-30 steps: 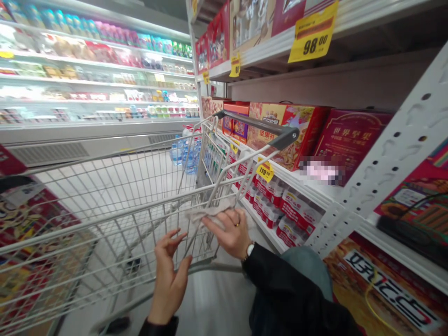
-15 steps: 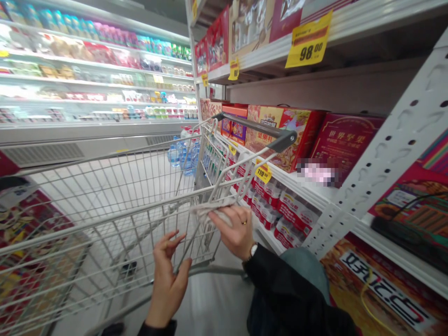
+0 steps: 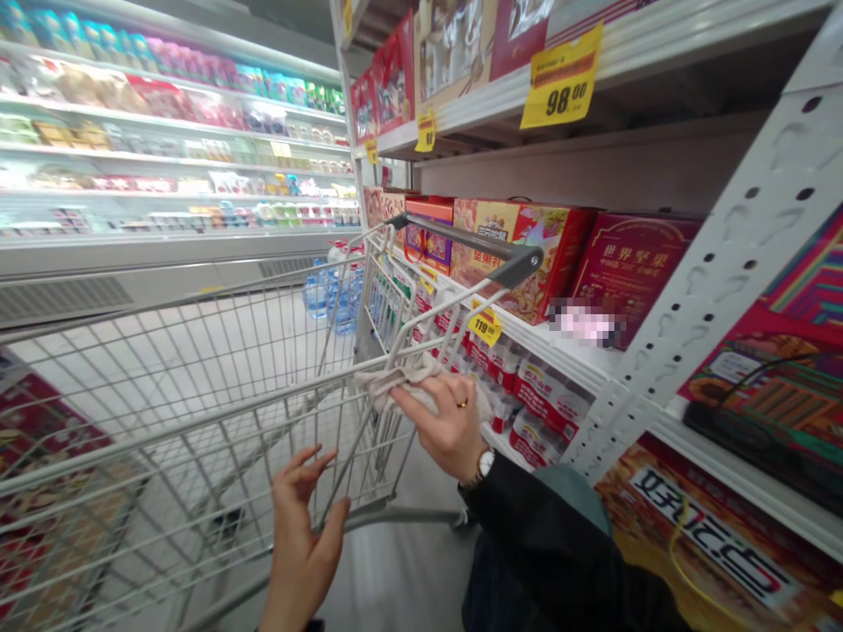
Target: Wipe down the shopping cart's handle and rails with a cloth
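A wire shopping cart (image 3: pixel 204 412) with a grey handle bar (image 3: pixel 467 239) stands before me. My right hand (image 3: pixel 448 426) is closed over a pale, crumpled cloth (image 3: pixel 385 379). The cloth lies against the cart's frame, below the handle, where the top side rail meets the rear uprights. A ring and a wristwatch (image 3: pixel 486 463) are on that hand and wrist. Lower and to the left, my left hand (image 3: pixel 306 518) is held up beside the cart's side wires, thumb and fingers apart, with nothing in it. Whether its fingertips touch the wires I cannot tell.
Shelving on the right holds gift boxes (image 3: pixel 514 254) and shrink-wrapped bottle packs (image 3: pixel 550 395); its perforated post (image 3: pixel 711 237) is close by. Large water bottles (image 3: pixel 342 294) stand on the floor behind the cart. A lit refrigerated display (image 3: pixel 171 167) runs along the back.
My view has turned slightly to the right, so the cart and shelves sit further left. Against the cart, my right hand with the cloth has slid a little rightward. The left hand stays open.
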The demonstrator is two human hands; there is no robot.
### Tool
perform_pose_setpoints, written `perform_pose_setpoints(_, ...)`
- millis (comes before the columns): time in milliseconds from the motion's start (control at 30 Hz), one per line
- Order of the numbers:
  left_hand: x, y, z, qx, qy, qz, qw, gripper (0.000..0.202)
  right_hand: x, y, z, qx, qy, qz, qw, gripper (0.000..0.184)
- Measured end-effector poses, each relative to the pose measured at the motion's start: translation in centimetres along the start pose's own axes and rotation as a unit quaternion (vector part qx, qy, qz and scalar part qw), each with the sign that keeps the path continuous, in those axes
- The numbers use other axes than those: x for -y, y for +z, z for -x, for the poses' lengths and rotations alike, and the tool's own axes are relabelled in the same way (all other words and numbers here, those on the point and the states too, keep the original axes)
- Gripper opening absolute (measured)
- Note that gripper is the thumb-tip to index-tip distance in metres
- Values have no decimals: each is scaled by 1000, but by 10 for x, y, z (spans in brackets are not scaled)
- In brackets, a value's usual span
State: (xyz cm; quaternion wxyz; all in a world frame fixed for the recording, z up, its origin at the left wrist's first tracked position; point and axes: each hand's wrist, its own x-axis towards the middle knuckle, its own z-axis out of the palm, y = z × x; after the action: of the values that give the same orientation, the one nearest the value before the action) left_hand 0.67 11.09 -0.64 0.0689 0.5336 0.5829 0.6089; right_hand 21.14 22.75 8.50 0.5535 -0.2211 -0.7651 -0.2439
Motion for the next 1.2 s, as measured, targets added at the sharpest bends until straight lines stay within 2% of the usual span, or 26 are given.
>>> perform_pose_setpoints(67, -2, -1, 0, 4, -4, 1, 1000, 35, -13, -6, -15, -30, 21, 3, 999, 45)
perform_pose_setpoints(200, -5, -2, -1, 5, -9, 2, 1000, 32, -49, -25, -66, -137, 92, 2, 986, 52)
perform_pose_setpoints(300, -4, -1, -1, 0, -4, -5, 1000, 33, -58, -30, -83, -200, 131, -3, 971, 53)
perform_pose_setpoints(367, -3, 0, -2, -2, -5, -7, 1000, 32, -50, -27, -75, -167, 128, -18, 978, 55)
perform_pose_setpoints(467, -3, -1, -3, -1, -7, -9, 1000, 32, -30, -20, -51, -75, 86, -24, 993, 56)
perform_pose_setpoints(533, -3, -2, -3, 4, -4, -12, 1000, 31, -26, -20, -43, -56, 68, -11, 996, 56)
perform_pose_setpoints(600, -4, -5, -3, 13, -1, -15, 1000, 31, -37, -25, -48, -77, 73, -2, 994, 56)
perform_pose_setpoints(800, -3, -7, -3, 21, 11, -24, 999, 31, -108, -48, -91, -224, 152, 0, 963, 37)
perform_pose_setpoints(867, -2, -5, -4, 20, 17, -27, 999, 31, -110, -49, -93, -234, 171, -15, 957, 35)
perform_pose_setpoints(933, -1, -4, -4, 16, 25, -36, 999, 31, -96, -45, -85, -218, 172, -32, 960, 38)
perform_pose_setpoints(1067, -1, -5, -4, 11, 36, -52, 998, 29, -66, -41, -69, -127, 120, -46, 983, 54)
perform_pose_setpoints(1133, -1, -6, -5, 16, 29, -46, 998, 29, -74, -45, -74, -127, 108, -31, 985, 56)
perform_pose_setpoints(1200, 0, -7, -5, 21, 22, -39, 999, 30, -97, -51, -86, -179, 125, -14, 976, 49)
